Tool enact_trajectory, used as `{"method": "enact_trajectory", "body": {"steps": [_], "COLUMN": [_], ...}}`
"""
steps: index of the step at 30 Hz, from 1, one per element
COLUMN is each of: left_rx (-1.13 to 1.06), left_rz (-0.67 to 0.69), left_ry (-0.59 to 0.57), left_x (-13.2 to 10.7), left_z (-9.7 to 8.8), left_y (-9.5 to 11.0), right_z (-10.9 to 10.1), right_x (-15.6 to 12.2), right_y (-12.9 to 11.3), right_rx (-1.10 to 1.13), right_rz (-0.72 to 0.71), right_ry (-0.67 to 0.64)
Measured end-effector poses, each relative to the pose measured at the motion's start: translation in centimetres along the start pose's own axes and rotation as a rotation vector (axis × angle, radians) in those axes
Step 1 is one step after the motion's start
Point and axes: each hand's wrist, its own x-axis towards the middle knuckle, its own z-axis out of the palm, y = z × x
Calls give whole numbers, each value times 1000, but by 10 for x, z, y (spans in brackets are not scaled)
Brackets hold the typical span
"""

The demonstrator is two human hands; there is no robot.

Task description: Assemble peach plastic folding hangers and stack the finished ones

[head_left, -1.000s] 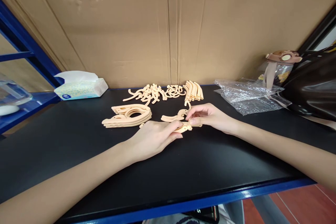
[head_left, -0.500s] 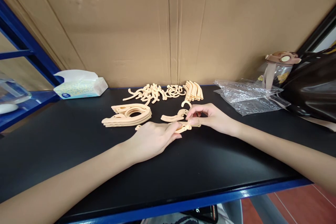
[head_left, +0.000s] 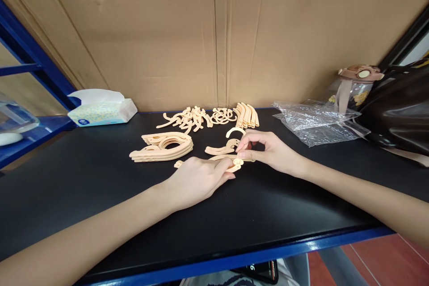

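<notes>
Cream plastic parts of a folding hanger lie between my hands on the black table. My left hand [head_left: 200, 180] is closed over a hanger arm [head_left: 234, 168], its fingers bent around it and hiding much of it. At the arm's right end shows a rounded joint [head_left: 238, 161]. My right hand [head_left: 264, 146] pinches just above that joint; a curved hook [head_left: 235, 131] sticks out behind its fingers, apparently held in them. Just behind, another curved hanger piece [head_left: 217, 150] lies by the fingertips. Left of my hands sits a stack of folded hangers [head_left: 161, 154].
At the back are a pile of loose hanger parts [head_left: 192, 118], several hooks [head_left: 224, 116] and a row of curved arms [head_left: 247, 115]. A tissue box [head_left: 102, 109] stands left. Clear plastic bags [head_left: 315, 125], a bottle [head_left: 358, 87] and a dark bag [head_left: 398, 107] are right.
The hook by my right hand has turned, its curve now reaching further left. The joint under the right fingertips has shifted slightly left. My left hand has barely moved.
</notes>
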Motion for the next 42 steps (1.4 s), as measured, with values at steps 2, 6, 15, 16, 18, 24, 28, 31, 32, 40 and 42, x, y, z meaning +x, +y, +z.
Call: {"method": "enact_trajectory", "body": {"steps": [2,6,15,16,18,24,28,31,32,40,42], "left_rx": [-12,-23,-72,-58,-35,-4,1,1,6,68,88], "left_rz": [-39,-120,-108,-96,-85,-98,-86,-36,-19,35,60], "left_ry": [-18,-2,24,12,-1,-81,-103,-51,-30,79,95], "left_x": [0,0,-3,-3,-3,-1,-1,-2,-3,-3,-3], "left_z": [0,-3,-9,-8,-7,-5,-4,-3,-3,-2,-1], "left_y": [1,2,-1,-1,-1,-1,0,0,0,1,2], "right_z": [-1,-1,0,0,0,0,-1,-2,-2,-3,-3], "right_x": [2,4,4,4,3,3,4,4,4,4,4], "right_y": [2,9,7,6,6,8,8,5,4,2,2], "right_rx": [10,99,327,332,334,335,347,356,353,319,307], "right_rz": [12,68,156,160,159,150,142,146,148,195,200], "right_ry": [8,14,24,23,4,-94,-144,-166,-171,-169,-171]}}
